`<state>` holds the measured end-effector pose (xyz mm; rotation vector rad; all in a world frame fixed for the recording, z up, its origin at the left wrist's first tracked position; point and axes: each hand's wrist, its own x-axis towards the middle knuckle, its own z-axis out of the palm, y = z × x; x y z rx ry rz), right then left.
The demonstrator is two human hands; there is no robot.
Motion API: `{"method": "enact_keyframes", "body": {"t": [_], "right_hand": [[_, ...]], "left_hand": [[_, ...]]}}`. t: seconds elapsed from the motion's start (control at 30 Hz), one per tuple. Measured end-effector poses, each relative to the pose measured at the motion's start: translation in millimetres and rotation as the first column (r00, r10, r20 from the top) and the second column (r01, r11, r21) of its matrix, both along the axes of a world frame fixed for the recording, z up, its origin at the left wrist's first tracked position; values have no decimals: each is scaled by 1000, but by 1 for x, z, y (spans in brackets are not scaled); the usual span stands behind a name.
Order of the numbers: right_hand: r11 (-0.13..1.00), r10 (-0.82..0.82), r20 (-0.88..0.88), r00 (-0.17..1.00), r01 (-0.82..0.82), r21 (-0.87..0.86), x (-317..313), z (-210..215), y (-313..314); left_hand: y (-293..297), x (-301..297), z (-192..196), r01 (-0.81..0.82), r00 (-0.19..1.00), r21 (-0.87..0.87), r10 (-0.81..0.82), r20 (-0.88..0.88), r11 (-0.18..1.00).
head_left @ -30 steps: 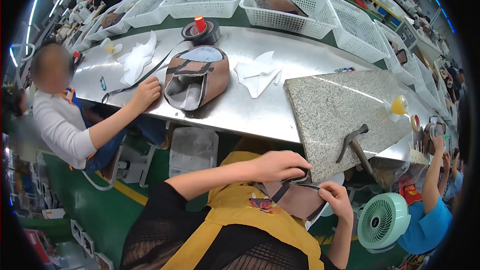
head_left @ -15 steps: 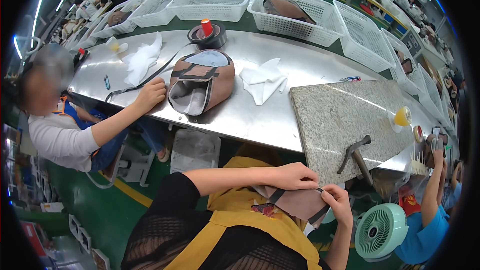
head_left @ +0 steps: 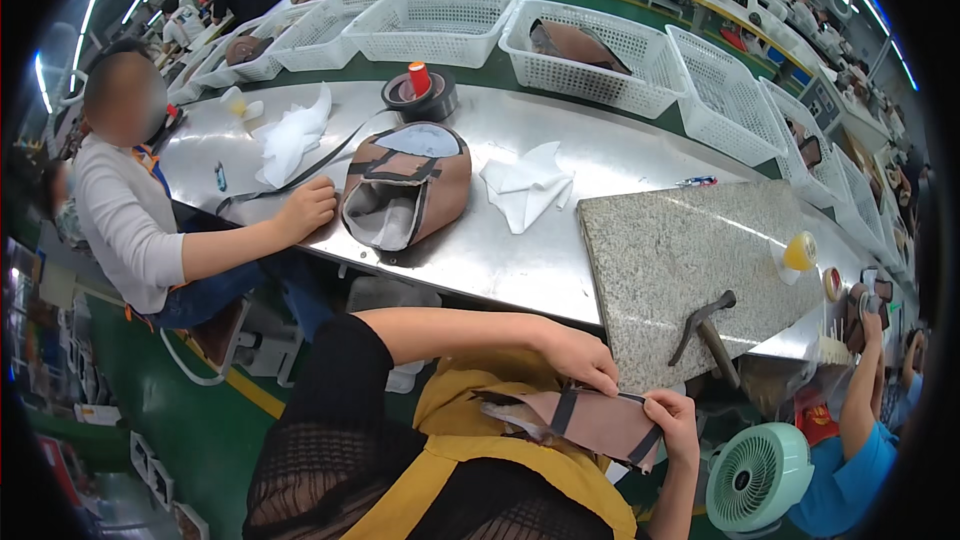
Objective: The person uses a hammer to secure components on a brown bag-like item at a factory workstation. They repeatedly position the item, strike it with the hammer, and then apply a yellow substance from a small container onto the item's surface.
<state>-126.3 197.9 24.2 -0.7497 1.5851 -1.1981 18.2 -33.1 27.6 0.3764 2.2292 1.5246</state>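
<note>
Brown piece [head_left: 600,421] — over the lap, in front of the yellow apron [head_left: 477,395], below near edge of stone slab [head_left: 665,250]; not on the bench. Dark strip [head_left: 564,408] crosses it; L end gapes, pale lining showing.

L hand [head_left: 580,355]: fingers bent together, tips down at top edge of piece. Thumb hidden — can't tell if pinching or just pressing. R hand [head_left: 674,420]: thumb & bent index pinch the R end of same edge; other fingers curled, partly hidden.

Risks (my judgement): piece has no firm backing, so if R pinch slackens, that end prob. drops & top edge goes out of line. Uneven pull betw. hands could pucker the edge. Gaping L end lies against apron w/ no fingers on it — could fold under or snag if the body shifts.

Hammer [head_left: 718,352] on slab, handle appears to stick out past near edge, close to R hand; a knock from R arm could tip it off. Green fan [head_left: 760,476] near R forearm; if running (can't tell), airflow might lift loose lining. Co-worker's hand [head_left: 307,208] by brown bag [head_left: 445,190], well apart, low risk.
</note>
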Motion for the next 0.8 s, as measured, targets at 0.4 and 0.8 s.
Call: {"method": "enact_keyframes", "body": {"t": [0.4, 0.8], "right_hand": [[980, 184, -234, 955, -161, 116, -17, -26, 0], [990, 143, -297, 944, -138, 38, -15, -22, -4]], "left_hand": [[23, -7, -31, -248, 964, -155, 227, -138, 956], [40, -25, -29, -443, 886, -354, 343, -312, 823]]}}
